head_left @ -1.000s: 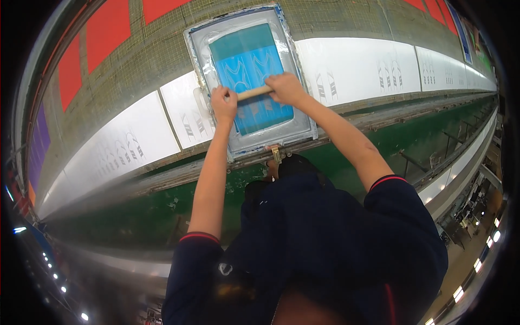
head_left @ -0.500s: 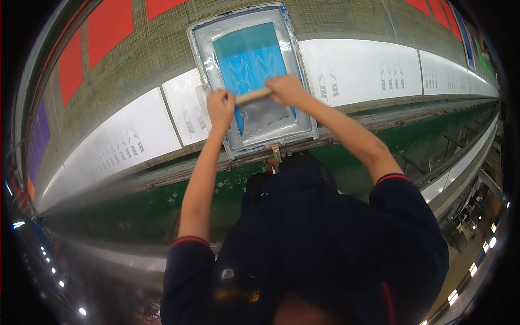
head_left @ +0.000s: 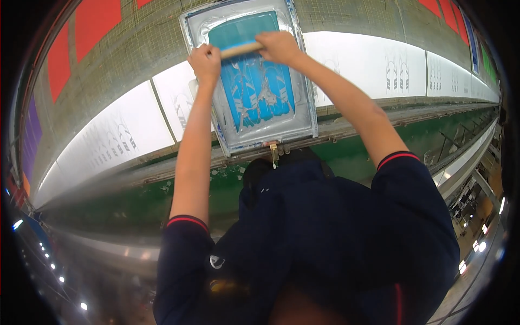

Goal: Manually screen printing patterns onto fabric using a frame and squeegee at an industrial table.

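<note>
A screen-printing frame [head_left: 221,134] with a grey border lies on the long table in front of me. Its mesh window shows blue below and teal ink [head_left: 230,33] toward the far end, with grey streaks and curved printed shapes in the blue part [head_left: 246,92]. Across the window lies a squeegee [head_left: 240,50] with a pale wooden handle. My left hand [head_left: 206,64] is closed around its left end. My right hand [head_left: 279,47] grips the right end. The squeegee's blade is mostly hidden beneath the handle and hands.
White printed sheets [head_left: 368,62] run along the table on both sides of the frame. Red panels [head_left: 97,24] lie farther back on the left. A metal rail [head_left: 352,115] edges the table on my side, with a green floor strip [head_left: 162,197] below.
Both hands have pushed the squeegee away from me, from the near part of the window toward its far end. Streaked blue mesh now shows where the squeegee was.
</note>
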`<act>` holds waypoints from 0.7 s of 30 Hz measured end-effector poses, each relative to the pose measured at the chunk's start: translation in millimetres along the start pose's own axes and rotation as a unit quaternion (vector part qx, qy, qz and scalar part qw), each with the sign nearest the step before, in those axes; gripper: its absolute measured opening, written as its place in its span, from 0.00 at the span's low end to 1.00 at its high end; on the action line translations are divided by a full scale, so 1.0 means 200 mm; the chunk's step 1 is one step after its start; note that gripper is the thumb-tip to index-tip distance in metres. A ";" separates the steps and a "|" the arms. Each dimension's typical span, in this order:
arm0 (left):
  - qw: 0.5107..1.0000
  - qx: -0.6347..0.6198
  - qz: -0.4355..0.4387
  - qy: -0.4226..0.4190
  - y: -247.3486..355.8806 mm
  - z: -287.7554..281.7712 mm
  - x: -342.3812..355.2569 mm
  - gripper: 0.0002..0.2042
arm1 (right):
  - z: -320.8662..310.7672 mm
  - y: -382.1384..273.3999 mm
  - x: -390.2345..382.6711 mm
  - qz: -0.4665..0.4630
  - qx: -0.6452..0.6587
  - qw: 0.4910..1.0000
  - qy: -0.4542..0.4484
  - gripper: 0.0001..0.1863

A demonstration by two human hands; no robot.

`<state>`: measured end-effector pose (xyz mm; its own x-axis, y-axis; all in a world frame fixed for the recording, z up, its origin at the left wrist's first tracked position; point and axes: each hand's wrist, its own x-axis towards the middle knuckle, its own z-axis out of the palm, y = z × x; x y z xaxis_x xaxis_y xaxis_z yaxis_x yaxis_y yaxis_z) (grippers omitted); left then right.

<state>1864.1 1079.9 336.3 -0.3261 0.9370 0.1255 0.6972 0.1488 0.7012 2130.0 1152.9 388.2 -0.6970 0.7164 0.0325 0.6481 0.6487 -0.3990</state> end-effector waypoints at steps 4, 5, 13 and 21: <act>0.999 -0.017 0.029 -0.031 0.12 -0.17 -0.68 0.08 | 0.06 -0.34 -0.62 0.014 0.015 0.999 -0.025 0.16; 0.998 -0.013 0.029 -0.047 0.15 -0.22 -0.85 0.07 | 0.07 -0.42 -0.76 0.036 0.009 0.997 -0.062 0.17; 0.996 0.014 0.046 -0.074 0.26 -0.52 -1.55 0.10 | 0.10 -0.87 -1.36 0.006 -0.007 1.000 -0.015 0.19; 0.976 0.024 -0.196 0.095 -0.21 -0.50 -0.88 0.17 | 0.10 -0.91 -1.33 0.074 -0.003 0.995 -0.072 0.20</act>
<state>1827.3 877.5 355.4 -0.6827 0.7305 -0.0153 0.5223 0.5026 0.6889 2192.3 839.0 433.9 -0.6302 0.7603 -0.1573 0.7484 0.5410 -0.3838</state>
